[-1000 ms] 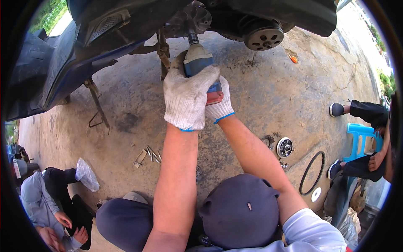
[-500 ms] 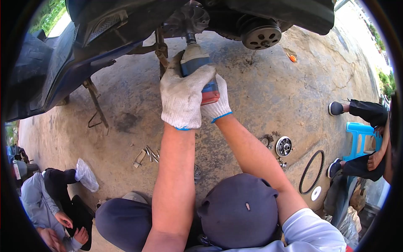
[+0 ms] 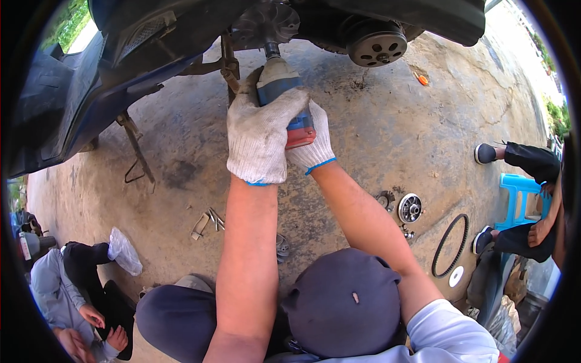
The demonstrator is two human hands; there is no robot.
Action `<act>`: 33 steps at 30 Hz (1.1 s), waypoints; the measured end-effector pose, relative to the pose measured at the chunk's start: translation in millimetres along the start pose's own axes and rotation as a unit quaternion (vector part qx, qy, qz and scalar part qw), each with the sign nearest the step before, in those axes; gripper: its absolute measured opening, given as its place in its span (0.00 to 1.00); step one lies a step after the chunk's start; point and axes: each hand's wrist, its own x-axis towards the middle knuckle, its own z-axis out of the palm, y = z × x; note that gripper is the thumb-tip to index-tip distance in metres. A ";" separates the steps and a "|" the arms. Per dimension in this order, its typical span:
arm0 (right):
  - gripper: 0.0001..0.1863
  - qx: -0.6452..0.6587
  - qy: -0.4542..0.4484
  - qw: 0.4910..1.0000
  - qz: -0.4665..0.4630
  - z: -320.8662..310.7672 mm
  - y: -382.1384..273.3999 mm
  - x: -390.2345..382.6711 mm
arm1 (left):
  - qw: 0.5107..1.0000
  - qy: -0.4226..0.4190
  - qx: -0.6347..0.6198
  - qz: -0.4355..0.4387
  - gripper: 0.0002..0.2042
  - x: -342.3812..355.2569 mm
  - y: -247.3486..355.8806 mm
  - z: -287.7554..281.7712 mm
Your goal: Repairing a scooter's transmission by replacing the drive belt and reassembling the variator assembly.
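Note:
A cordless impact wrench [image 3: 280, 89], blue and grey with a red base, is held up between my two gloved hands. Its socket [image 3: 272, 49] points at the centre of a finned metal pulley fan [image 3: 266, 25] under the scooter body and appears to meet it. My left hand [image 3: 260, 136], in a white knit glove, wraps over the tool's near side. From the right, my right hand [image 3: 317, 136], gloved the same way, closes round the handle; its fingers are mostly hidden behind the tool and the left hand.
The scooter's dark body [image 3: 133, 54] spans the top, with a round clutch drum [image 3: 378, 48] at right. On the concrete lie a drive belt [image 3: 449, 247], a metal pulley disc [image 3: 410, 208], a white ring [image 3: 456, 277] and several bolts [image 3: 216, 219]. People sit at both sides, one by a blue stool [image 3: 514, 196].
My hands and the impact wrench have shifted slightly left and up in view. Both hands keep their hold, and the socket stays at the fan's centre.

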 end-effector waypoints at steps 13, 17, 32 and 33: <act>0.19 0.081 0.047 0.994 0.061 -1.8 4.3 1.0 | 1.000 -0.025 0.009 0.012 0.30 0.2 -1.9 -1.2; 0.19 0.068 0.060 0.994 0.066 -2.0 6.0 1.9 | 1.000 -0.001 0.003 0.006 0.30 0.5 -1.9 1.0; 0.20 0.227 -0.025 0.972 0.045 -4.6 9.1 6.3 | 1.000 -0.005 0.003 0.005 0.29 1.4 5.4 3.5; 0.22 0.156 0.023 0.986 0.050 -3.5 6.7 5.4 | 1.000 -0.004 0.004 -0.004 0.29 1.1 5.8 5.3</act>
